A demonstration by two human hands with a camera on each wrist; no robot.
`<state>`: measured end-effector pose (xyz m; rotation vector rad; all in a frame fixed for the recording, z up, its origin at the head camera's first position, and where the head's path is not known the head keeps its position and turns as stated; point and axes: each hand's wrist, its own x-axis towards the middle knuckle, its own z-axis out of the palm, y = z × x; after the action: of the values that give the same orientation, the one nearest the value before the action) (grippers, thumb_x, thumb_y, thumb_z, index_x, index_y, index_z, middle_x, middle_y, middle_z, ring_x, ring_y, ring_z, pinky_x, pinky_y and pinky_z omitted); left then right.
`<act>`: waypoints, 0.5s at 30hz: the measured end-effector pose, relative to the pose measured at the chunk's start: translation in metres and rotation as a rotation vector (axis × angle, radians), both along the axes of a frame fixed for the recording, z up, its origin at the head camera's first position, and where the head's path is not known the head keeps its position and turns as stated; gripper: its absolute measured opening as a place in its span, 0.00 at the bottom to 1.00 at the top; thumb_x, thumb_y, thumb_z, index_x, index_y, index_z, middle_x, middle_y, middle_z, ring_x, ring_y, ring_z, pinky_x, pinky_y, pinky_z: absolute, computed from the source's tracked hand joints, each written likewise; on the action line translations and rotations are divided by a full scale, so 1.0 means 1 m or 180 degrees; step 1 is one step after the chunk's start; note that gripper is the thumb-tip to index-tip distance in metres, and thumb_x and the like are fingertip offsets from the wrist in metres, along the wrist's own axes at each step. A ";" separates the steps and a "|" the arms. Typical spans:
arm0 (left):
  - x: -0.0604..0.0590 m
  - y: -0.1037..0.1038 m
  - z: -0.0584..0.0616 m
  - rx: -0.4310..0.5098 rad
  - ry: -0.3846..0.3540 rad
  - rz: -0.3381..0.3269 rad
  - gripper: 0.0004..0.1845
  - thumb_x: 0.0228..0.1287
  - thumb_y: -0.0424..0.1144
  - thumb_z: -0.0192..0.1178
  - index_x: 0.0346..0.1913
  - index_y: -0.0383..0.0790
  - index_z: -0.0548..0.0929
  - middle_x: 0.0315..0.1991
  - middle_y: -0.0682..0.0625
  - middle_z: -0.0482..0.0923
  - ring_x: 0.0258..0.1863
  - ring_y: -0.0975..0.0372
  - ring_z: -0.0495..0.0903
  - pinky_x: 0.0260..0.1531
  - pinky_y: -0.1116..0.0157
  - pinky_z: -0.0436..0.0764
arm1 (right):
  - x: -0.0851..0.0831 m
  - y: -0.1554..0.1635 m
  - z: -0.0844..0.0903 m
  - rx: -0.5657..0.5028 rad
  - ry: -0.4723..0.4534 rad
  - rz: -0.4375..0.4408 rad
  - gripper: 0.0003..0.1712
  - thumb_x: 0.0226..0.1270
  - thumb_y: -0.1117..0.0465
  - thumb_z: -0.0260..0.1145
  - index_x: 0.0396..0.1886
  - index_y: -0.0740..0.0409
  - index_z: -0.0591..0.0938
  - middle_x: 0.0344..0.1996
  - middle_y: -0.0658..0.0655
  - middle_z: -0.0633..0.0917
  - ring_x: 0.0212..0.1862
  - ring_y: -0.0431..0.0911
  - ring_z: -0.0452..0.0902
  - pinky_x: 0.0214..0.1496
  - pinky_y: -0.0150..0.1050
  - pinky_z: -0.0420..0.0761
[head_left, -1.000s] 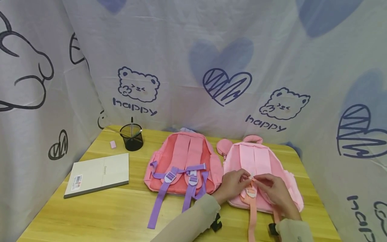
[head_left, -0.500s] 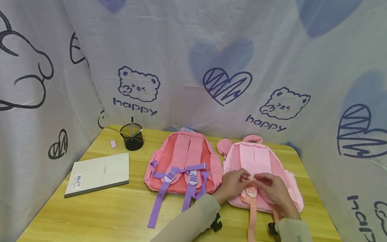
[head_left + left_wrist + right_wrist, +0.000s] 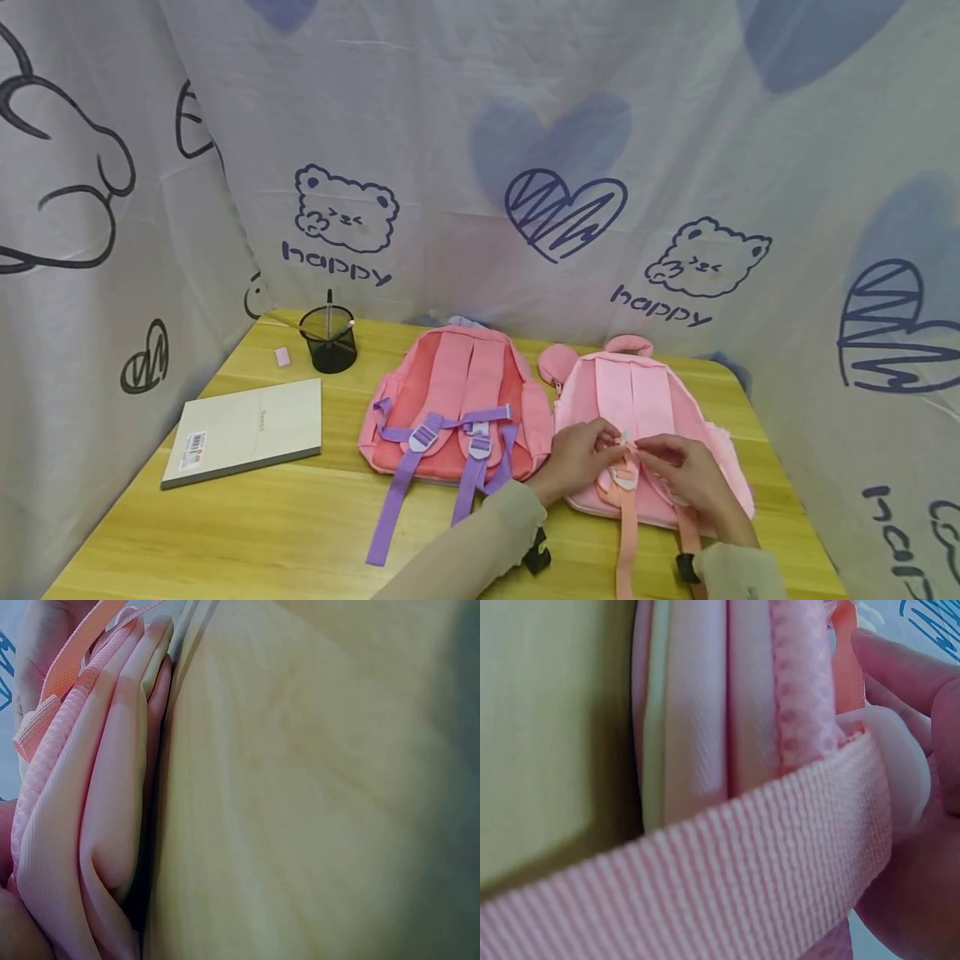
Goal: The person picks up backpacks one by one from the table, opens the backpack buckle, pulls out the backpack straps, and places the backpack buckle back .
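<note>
A light pink backpack (image 3: 654, 392) lies back side up at the right of the table, its shoulder straps showing. Over its middle, the left hand (image 3: 573, 458) pinches one side of a small white buckle (image 3: 626, 438) on a peach chest strap. From the other side, the right hand (image 3: 693, 475) pinches the same strap between thumb and fingertips, close to the buckle. Below them a white strap adjuster (image 3: 622, 477) carries a long peach webbing strap (image 3: 627, 533) hanging toward the table front. In the right wrist view, peach webbing (image 3: 705, 877) runs through a white plastic adjuster (image 3: 906, 765).
Left of it lies a coral pink backpack (image 3: 450, 375) with purple straps (image 3: 397, 508). A black mesh pen holder (image 3: 332, 354), a pink eraser (image 3: 282, 357) and a cream book (image 3: 247, 429) sit on the wooden table (image 3: 225, 533). A printed curtain (image 3: 450, 125) surrounds the table.
The right hand has shifted slightly right and toward the table front, its fingertips a little farther from the left hand's. The left hand stays in place.
</note>
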<state>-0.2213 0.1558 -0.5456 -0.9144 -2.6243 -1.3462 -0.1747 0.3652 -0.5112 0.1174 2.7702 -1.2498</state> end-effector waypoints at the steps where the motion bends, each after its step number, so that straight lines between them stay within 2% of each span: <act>1: 0.000 0.000 0.000 0.0004 0.0009 -0.0005 0.12 0.72 0.49 0.65 0.50 0.48 0.85 0.41 0.58 0.89 0.36 0.73 0.80 0.39 0.76 0.70 | 0.000 0.000 0.000 0.0009 -0.0001 -0.0002 0.22 0.70 0.47 0.72 0.56 0.54 0.88 0.54 0.57 0.89 0.50 0.43 0.81 0.44 0.29 0.80; 6: 0.000 0.000 0.000 0.0004 0.0040 -0.0005 0.12 0.72 0.49 0.66 0.50 0.47 0.85 0.41 0.57 0.89 0.35 0.73 0.80 0.38 0.78 0.70 | -0.001 0.000 -0.001 0.0002 0.0051 -0.0014 0.24 0.70 0.45 0.72 0.57 0.54 0.87 0.53 0.55 0.89 0.51 0.42 0.79 0.46 0.27 0.79; 10: 0.000 0.000 0.002 0.0000 0.0003 -0.0008 0.12 0.72 0.49 0.65 0.51 0.48 0.85 0.38 0.57 0.88 0.32 0.76 0.77 0.36 0.78 0.69 | -0.001 -0.001 -0.001 -0.0143 0.0172 0.0000 0.22 0.71 0.49 0.72 0.58 0.56 0.87 0.51 0.57 0.89 0.47 0.39 0.78 0.46 0.27 0.78; 15: 0.000 0.000 0.003 0.0039 0.0004 -0.0021 0.13 0.71 0.50 0.66 0.51 0.49 0.84 0.35 0.58 0.86 0.30 0.76 0.75 0.35 0.78 0.68 | -0.001 -0.005 0.002 -0.0331 0.0174 -0.0036 0.24 0.70 0.49 0.72 0.58 0.59 0.86 0.51 0.58 0.89 0.46 0.37 0.79 0.46 0.28 0.80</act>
<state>-0.2211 0.1556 -0.5426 -0.9226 -2.6115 -1.3613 -0.1758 0.3597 -0.5094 0.0922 2.7461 -1.4176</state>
